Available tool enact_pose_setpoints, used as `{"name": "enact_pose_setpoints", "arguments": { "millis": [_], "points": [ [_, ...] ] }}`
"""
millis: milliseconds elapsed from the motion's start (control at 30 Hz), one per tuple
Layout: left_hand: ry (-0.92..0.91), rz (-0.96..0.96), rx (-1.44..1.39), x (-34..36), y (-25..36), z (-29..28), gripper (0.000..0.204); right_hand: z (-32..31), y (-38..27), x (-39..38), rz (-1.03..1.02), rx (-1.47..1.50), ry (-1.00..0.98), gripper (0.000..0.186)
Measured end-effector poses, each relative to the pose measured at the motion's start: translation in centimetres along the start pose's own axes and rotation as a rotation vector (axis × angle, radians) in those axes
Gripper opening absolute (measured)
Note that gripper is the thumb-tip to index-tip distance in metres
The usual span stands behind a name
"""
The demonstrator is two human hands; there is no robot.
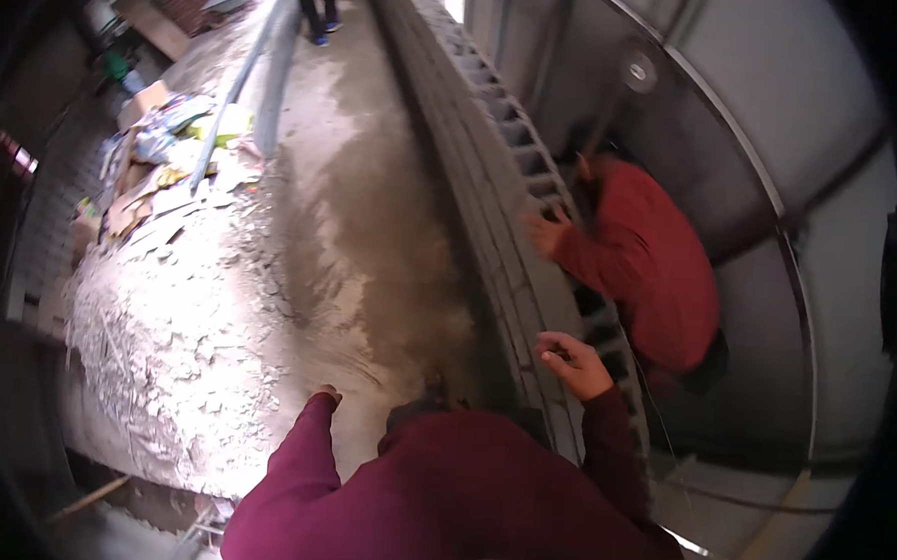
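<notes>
My right hand is raised at the near end of a grey block wall, fingers loosely bent and apart, with nothing visible in them. A thin wire hangs down beside the wall, right of that hand. My left hand hangs low at my side over the concrete floor; its fingers are too foreshortened to read. Beyond the wall a co-worker in red crouches, one hand on the hollow block tops.
A rubble heap with cardboard and bags lines the left, with long grey pipes across it. Another person stands at the far end of the floor strip. Dark grey panels enclose the right side.
</notes>
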State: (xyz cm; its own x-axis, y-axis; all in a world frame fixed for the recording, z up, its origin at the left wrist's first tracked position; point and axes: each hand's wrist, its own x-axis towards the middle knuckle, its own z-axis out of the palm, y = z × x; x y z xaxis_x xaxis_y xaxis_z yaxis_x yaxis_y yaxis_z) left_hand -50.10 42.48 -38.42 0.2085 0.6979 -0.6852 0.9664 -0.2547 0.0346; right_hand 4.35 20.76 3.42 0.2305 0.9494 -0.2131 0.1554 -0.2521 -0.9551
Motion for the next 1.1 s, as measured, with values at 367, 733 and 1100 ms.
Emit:
{"name": "enact_pose_setpoints", "arguments": {
  "millis": [367, 733, 1100],
  "points": [
    [0.012, -0.166, -0.606, -3.8, 5.1, 0.4, 0.03, 8.9, -4.8, 21.4, -0.133, -0.435, -0.566, 0.038],
    [-0.307, -0.291, -0.595, 4.8, 8.4, -8.2, 0.037, 10.1, -2.1, 46.8, -0.192, -0.464, -0.733, 0.038],
    [0.434, -0.369, -0.835, 29.0, 6.4, -42.2, 0.037, 8.8, -15.4, 79.5, -0.474, -0.551, -0.681, 0.038]
  ]
}}
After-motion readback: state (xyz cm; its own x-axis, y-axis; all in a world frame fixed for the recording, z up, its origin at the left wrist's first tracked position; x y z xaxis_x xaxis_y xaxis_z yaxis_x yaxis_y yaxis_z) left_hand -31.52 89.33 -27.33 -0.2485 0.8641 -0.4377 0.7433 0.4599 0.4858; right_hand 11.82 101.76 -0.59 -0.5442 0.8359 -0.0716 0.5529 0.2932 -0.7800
